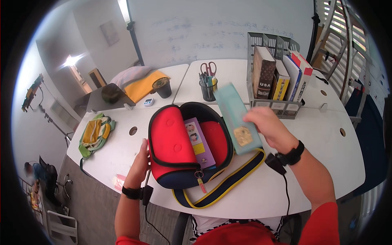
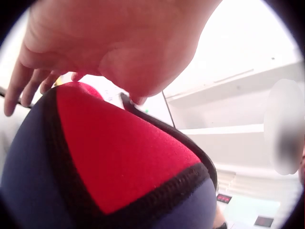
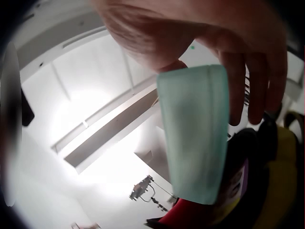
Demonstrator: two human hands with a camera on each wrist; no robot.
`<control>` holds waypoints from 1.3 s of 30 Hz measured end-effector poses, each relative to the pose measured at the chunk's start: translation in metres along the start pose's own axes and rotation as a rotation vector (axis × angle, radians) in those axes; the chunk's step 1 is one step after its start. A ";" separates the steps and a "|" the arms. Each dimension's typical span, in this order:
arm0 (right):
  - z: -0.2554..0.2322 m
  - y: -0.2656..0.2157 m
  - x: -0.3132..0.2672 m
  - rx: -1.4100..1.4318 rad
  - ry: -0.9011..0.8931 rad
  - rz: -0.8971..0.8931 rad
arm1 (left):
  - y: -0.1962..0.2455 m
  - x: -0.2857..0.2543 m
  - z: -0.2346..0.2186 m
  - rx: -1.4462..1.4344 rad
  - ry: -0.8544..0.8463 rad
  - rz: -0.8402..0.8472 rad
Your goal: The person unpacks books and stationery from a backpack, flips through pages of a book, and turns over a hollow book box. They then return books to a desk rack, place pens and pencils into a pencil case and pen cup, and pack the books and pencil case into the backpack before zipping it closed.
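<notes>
A red and navy bag with black trim lies on the table, its top open. Inside it a purple book with cartoon faces shows beside the red lining. My left hand rests along the bag's left side, fingers extended; in the left wrist view the hand arches over the red panel. With my right hand I grip a long pale-teal pencil case by its edge, tilted at the bag's right rim. Thumb and fingers straddle the case in the right wrist view.
A navy strap with yellow edges curves in front of the bag. Behind stand a pen holder with scissors, a grey book rack and a potted plant. A small green and yellow bag lies at left.
</notes>
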State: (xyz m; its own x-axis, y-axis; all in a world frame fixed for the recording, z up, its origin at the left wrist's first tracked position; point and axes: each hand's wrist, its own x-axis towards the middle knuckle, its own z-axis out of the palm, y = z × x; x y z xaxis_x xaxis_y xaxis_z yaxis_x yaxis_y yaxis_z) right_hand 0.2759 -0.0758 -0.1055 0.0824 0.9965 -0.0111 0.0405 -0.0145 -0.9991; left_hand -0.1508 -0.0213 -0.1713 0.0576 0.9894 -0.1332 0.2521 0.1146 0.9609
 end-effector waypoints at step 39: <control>0.362 0.105 0.116 0.857 -0.532 0.378 | -0.021 0.042 -0.275 0.068 0.086 0.025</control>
State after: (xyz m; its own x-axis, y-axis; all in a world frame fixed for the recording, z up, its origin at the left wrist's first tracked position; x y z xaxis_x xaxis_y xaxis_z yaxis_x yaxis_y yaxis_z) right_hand -0.0707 0.0681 -0.2271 -0.5088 0.8502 -0.1354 -0.6249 -0.4729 -0.6212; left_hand -0.4194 0.0421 -0.1304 -0.0177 0.9962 -0.0849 0.3167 0.0861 0.9446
